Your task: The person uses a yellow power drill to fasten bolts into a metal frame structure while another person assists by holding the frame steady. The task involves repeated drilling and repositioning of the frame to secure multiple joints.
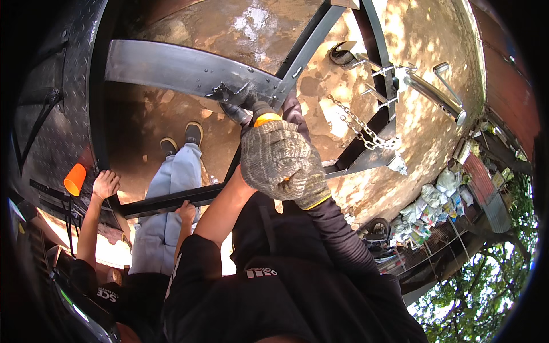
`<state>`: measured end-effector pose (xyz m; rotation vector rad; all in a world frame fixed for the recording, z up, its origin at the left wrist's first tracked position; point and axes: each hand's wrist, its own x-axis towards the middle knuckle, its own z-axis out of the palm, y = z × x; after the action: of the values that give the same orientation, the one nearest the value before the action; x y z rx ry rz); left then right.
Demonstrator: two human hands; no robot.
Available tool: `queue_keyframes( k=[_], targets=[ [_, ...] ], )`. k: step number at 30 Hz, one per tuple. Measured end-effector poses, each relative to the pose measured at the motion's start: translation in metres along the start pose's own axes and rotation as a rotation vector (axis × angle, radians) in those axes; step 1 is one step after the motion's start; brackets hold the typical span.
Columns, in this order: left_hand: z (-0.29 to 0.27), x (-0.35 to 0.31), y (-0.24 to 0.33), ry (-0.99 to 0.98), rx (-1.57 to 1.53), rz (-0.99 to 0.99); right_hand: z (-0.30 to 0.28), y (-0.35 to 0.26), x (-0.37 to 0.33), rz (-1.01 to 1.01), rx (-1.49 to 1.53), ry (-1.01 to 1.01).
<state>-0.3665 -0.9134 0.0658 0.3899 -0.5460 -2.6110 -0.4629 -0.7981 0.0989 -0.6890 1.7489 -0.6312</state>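
A knit work glove with a yellow cuff edge covers my right hand (286,163). Its fingers wrap around a tool with a yellow-orange collar (267,118) and a dark front end, whose kind I cannot make out. That end meets the black steel beam (189,66) where a dark, rough patch (226,91) shows, close to the joint with a slanted bar (309,48). My bare left forearm (226,203) runs up to the glove, and the left hand itself is hidden behind it.
On my left, another person's hands (106,184) touch the black frame (171,199). An orange cup-shaped thing (75,179) is by the tread-plate panel (74,114). A chain (366,134) hangs near a metal jack (432,91) at right. Filled bags (429,203) lie beyond.
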Motion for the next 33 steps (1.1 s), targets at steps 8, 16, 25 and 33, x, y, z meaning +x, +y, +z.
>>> queue_keyframes(
  k=[8,16,25,33],
  targets=[
    [0.052,0.036,0.007,-0.098,1.233,0.469,-0.030,0.040,-0.025,0.089,0.347,0.151],
    [0.054,0.025,-0.024,-0.132,1.494,0.596,-0.063,0.091,-0.067,-0.292,-0.666,0.103],
    [-0.068,-0.006,-0.043,0.490,2.083,0.049,-0.083,0.048,-0.029,-0.017,-0.140,0.120],
    [-0.070,0.020,-0.045,0.568,2.201,-0.233,-0.073,0.070,-0.041,0.171,0.316,0.095]
  ],
)
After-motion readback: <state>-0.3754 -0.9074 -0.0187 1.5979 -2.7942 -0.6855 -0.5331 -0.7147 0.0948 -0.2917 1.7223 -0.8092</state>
